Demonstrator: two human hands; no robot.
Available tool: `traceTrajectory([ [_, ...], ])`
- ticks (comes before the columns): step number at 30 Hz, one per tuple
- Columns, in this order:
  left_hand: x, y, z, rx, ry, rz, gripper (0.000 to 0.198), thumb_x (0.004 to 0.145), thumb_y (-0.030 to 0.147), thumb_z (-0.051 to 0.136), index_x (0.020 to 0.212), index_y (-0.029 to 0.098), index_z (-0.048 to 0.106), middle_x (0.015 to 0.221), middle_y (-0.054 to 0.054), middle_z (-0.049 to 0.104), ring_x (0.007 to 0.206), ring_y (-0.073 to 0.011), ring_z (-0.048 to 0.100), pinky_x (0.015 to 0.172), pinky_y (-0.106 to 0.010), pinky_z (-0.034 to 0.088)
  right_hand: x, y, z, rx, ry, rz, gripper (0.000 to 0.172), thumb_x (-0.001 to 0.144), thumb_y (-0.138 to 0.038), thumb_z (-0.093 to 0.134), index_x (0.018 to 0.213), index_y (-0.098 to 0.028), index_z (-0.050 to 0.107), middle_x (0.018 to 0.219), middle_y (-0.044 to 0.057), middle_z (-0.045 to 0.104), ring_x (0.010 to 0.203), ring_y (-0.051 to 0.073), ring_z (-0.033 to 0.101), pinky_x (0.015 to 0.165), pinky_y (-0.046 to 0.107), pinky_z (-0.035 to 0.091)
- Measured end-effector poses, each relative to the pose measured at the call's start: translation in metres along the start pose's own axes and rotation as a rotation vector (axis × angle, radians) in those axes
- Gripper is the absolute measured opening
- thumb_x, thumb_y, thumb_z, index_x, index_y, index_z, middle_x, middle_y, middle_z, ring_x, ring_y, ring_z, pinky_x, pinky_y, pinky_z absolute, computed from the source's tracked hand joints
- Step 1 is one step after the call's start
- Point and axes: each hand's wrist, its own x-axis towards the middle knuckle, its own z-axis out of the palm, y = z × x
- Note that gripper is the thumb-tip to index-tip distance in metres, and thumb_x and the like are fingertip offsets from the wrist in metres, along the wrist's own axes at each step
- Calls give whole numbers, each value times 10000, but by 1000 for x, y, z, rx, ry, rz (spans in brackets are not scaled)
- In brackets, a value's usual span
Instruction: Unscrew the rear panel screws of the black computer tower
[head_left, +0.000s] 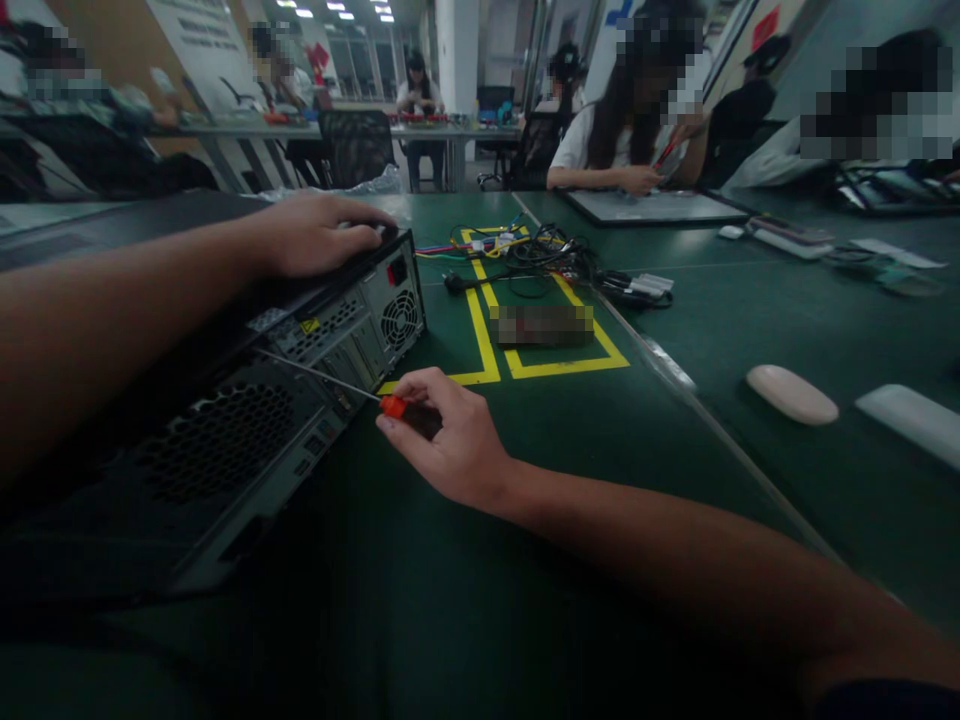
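A black desktop computer case (225, 420) lies on the left of the green table, its rear panel with vents, ports and a fan grille turned towards the right. My left hand (326, 232) rests on the top of the case near its far rear corner, fingers stretched out. In my right hand (457, 440) is a screwdriver (393, 406) with a red and dark handle. Its long thin shaft points left, and the tip is at the rear panel near the upper edge; whether it sits in a screw cannot be made out.
Tangled cables (551, 250) lie beyond the case, near yellow tape (487, 345) and a blurred-out object (541, 326). To the right are a pinkish oval object (792, 394) and a white one (911, 425). Across the table a person (600, 150) works over a flat panel (652, 205).
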Motion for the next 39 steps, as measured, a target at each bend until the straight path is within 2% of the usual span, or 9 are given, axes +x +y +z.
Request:
traceTrajectory([
  [6,-1,1,-1,4,9,-6,833,1090,569,426,1746,157,732,1696,-154,765,1569,-432,695,1373,-578,477,0,-3,-1,19,6,-3,203,1099,-437,779,1147,-274,669,1132,39,825,989,216,790,922,395,651],
  [12,-4,3,-2,-17,13,41,816,1095,534,412,1737,138,727,1711,-138,759,1557,-391,700,1379,-551,473,1,-2,1,25,26,-16,189,1089,-421,776,1147,-273,674,1115,41,833,993,218,795,931,392,647],
  [17,-3,2,-2,-19,-5,34,810,1110,541,411,1743,148,728,1744,-165,734,1586,-426,679,1392,-577,458,-1,0,1,10,21,-3,229,1090,-443,792,1189,-277,669,1108,31,823,992,224,811,922,390,657],
  [21,-2,-1,-2,-18,4,0,784,1117,572,448,1745,208,742,1710,-132,760,1575,-438,688,1380,-583,471,-1,1,1,12,20,-20,216,1102,-424,778,1176,-271,644,1102,27,806,980,217,812,891,382,650],
  [25,-2,1,-2,2,-3,-8,795,1123,581,439,1754,195,730,1686,-127,769,1559,-450,692,1374,-591,471,-1,1,0,3,3,-19,197,1108,-414,769,1142,-272,638,1099,24,797,965,206,791,861,370,634],
  [31,-3,4,-3,-4,-12,-16,786,1123,557,434,1750,183,727,1705,-113,754,1568,-445,676,1378,-587,461,0,0,-1,25,27,-39,196,1102,-404,778,1121,-269,637,1079,16,798,928,192,765,857,366,620],
  [39,-3,2,-3,-8,-9,-6,811,1096,562,434,1754,188,724,1705,-123,758,1580,-436,680,1384,-576,468,0,-1,0,-8,16,17,227,1098,-448,799,1137,-272,662,1087,28,810,940,209,776,849,371,625],
])
